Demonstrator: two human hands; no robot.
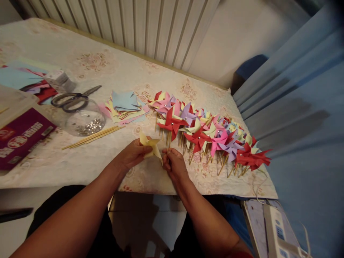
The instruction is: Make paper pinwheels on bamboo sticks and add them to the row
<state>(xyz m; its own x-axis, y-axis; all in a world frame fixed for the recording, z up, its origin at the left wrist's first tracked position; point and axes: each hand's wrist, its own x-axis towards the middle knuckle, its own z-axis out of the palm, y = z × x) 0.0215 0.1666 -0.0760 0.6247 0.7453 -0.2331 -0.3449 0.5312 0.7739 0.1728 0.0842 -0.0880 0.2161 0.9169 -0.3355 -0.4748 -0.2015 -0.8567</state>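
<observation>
My left hand (133, 153) is closed on a pale yellow paper pinwheel (151, 146), held just above the near edge of the table (80, 161). My right hand (174, 165) pinches at the pinwheel's right side, its fingers pressed together on what looks like a thin wooden stick. A long row of finished pinwheels (209, 134) in red, pink, purple and yellow lies on the table just beyond and to the right of my hands.
A stack of cut paper squares (125, 105), loose wooden sticks (94, 137), a clear bowl of metal pins (84, 122) with scissors (72, 99) on top and a purple box (20, 138) lie to the left. Blue fabric (295, 107) hangs at right.
</observation>
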